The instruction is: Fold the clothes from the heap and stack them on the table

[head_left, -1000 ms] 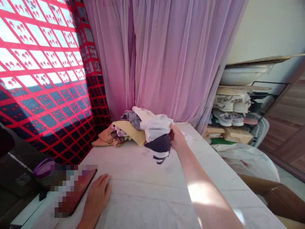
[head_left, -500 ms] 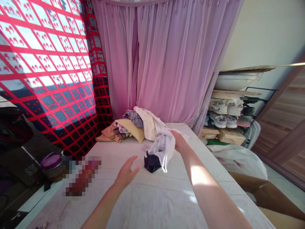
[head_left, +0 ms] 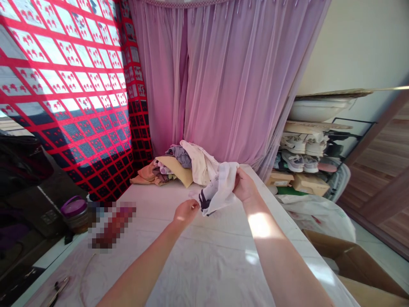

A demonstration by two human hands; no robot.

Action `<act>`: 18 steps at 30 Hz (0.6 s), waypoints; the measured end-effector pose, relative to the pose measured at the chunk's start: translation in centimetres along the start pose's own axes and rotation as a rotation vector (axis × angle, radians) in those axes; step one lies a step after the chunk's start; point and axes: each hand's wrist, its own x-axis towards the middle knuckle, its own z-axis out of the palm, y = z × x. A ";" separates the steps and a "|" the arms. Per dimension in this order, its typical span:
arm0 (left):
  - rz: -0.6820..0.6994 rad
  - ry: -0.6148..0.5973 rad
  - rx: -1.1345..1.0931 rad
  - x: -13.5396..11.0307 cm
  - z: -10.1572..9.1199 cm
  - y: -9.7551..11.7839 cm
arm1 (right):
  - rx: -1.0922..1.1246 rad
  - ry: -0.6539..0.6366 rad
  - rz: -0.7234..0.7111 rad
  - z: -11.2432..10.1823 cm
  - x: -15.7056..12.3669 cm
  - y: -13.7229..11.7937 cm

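Note:
A white garment (head_left: 220, 189) with a small dark print and dark trim hangs above the table, partly folded over itself; its exact kind is unclear. My right hand (head_left: 245, 186) grips its upper right part, fingers wrapped round the cloth. At its lower left, my left hand (head_left: 187, 212) has its fingers closed at the dark-trimmed edge. Behind the garment lies a heap of clothes: a cream piece (head_left: 198, 162), a grey-purple one (head_left: 179, 154), a yellow one (head_left: 179, 169) and an orange-brown one (head_left: 145, 175).
The pale table (head_left: 204, 260) carries a blurred-out reddish patch (head_left: 113, 228) and a small metal tool (head_left: 59, 292) on the left. Purple curtains (head_left: 236, 85) hang behind. To the right are a shoe rack (head_left: 319, 136) and an open cardboard box (head_left: 361, 260).
My left hand has moved up and right to the garment, and its fingers have closed at the edge. The garment's dark part has been raised off the table and spread somewhat.

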 end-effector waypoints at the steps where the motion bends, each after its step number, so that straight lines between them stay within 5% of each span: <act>1: 0.020 0.002 -0.020 -0.3 0.1 0.2 | 0.016 0.011 -0.009 0.0 -0.1 0.1; 5: 0.092 -0.017 -0.118 -1.9 1.8 1.9 | 0.095 0.000 -0.022 0.3 -0.6 0.6; 10: 0.002 0.042 -0.119 -2.4 2.8 2.3 | 0.145 -0.006 -0.091 1.0 -1.8 -0.1; 13: -0.043 0.128 -0.149 -1.6 -0.4 0.7 | 0.077 0.072 -0.210 -0.1 -2.4 -1.0; 18: -0.108 0.350 -0.319 -1.9 -9.8 -0.1 | -0.283 0.264 -0.430 -2.9 -2.9 -1.4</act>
